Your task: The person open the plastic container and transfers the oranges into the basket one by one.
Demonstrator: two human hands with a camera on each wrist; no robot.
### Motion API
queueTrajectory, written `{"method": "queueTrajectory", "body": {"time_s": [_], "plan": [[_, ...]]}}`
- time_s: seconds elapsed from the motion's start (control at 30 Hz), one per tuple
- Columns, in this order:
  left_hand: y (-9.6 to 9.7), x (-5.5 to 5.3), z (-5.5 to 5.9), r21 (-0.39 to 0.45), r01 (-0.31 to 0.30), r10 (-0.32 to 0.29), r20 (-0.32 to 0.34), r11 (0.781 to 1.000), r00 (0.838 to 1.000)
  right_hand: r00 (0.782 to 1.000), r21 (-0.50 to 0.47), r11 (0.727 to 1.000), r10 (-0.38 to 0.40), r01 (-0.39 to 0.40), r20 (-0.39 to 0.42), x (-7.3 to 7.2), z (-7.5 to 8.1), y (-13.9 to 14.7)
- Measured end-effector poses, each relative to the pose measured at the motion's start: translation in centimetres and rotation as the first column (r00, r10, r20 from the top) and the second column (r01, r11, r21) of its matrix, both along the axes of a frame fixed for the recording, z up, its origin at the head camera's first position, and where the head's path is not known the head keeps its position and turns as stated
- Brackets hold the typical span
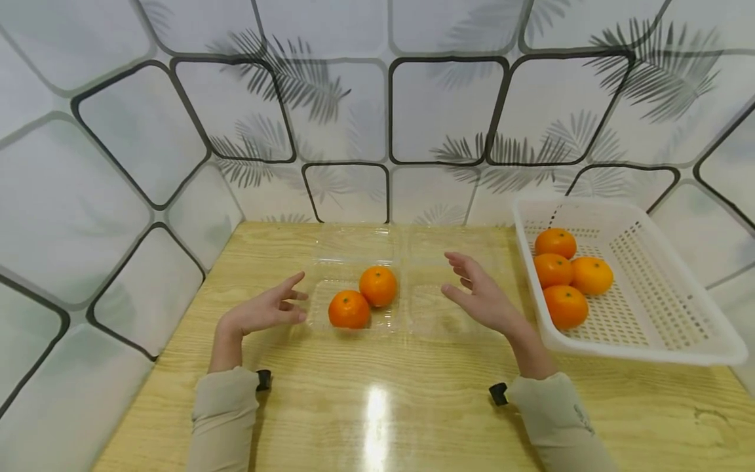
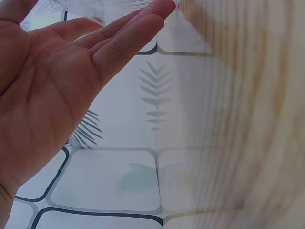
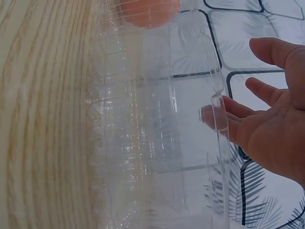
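Two mandarins, one nearer [image 1: 349, 309] and one farther back [image 1: 378, 286], sit touching in a transparent plastic clamshell box [image 1: 320, 301] with its lid folded back. Beside it on the right lies a second transparent clamshell box [image 1: 427, 314], also with its lid back. My left hand [image 1: 262, 313] hovers at the left side of the first box, fingers loosely extended, holding nothing. Above the right part of the second box is my right hand [image 1: 483, 298], its fingers relaxed and thumb apart. The right wrist view shows those fingers [image 3: 233, 117] by the transparent plastic; whether they touch it I cannot tell.
A white perforated plastic basket [image 1: 655, 288] with several mandarins [image 1: 566, 307] along its left side stands to the right. Patterned wall covering [image 1: 448, 111] closes off the back and left of the wooden table [image 1: 318, 406].
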State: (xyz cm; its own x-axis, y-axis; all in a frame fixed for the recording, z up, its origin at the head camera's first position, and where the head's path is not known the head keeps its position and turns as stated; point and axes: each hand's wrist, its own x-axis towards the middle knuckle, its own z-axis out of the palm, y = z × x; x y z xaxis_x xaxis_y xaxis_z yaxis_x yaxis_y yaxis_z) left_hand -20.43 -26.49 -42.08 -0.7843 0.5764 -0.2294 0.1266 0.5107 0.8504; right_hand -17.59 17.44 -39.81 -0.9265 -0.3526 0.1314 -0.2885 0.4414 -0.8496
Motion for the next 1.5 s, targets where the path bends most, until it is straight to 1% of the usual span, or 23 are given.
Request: {"method": "queueTrajectory", "body": {"time_s": [0.1, 0.33, 0.57, 0.73, 0.87, 1.07, 1.27, 1.5], "plan": [[0.0, -0.1, 0.0, -0.012, -0.003, 0.002, -0.005, 1.0, 1.0, 1.0, 0.002, 1.0, -0.003, 0.003, 0.008, 0.1, 0.0, 0.0], [0.1, -0.1, 0.3, -0.004, 0.009, -0.009, -0.01, 1.0, 1.0, 1.0, 0.013, 1.0, 0.001, -0.001, 0.011, 0.1, -0.2, -0.2], [0.1, 0.1, 0.0, 0.004, 0.006, -0.006, -0.001, 1.0, 1.0, 1.0, 0.03, 0.999, 0.011, -0.011, 0.013, 0.4, -0.4, -0.5], [0.1, 0.2, 0.0, -0.003, 0.005, -0.005, -0.009, 1.0, 1.0, 0.999, 0.011, 0.999, 0.033, -0.034, 0.014, 0.4, -0.5, -1.1], [0.1, 0.2, 0.1, -0.004, 0.004, -0.004, -0.01, 1.0, 1.0, 0.999, 0.007, 0.999, 0.052, -0.052, 0.0, 0.5, -0.6, -1.7], [0.0, 0.1, 0.0, 0.005, 0.004, -0.004, -0.008, 1.0, 1.0, 0.997, 0.028, 0.996, 0.08, -0.08, -0.017, 0.7, -0.6, -2.5], [0.0, 0.2, 0.2, 0.006, 0.002, -0.002, 0.001, 1.0, 1.0, 0.993, 0.038, 0.994, 0.108, -0.106, -0.039, 0.9, -0.5, -3.3], [-0.1, 0.2, 0.2, 0.008, 0.003, -0.003, 0.001, 1.0, 1.0, 0.989, 0.078, 0.988, 0.136, -0.131, -0.06, 0.9, -0.5, -4.7]]}}
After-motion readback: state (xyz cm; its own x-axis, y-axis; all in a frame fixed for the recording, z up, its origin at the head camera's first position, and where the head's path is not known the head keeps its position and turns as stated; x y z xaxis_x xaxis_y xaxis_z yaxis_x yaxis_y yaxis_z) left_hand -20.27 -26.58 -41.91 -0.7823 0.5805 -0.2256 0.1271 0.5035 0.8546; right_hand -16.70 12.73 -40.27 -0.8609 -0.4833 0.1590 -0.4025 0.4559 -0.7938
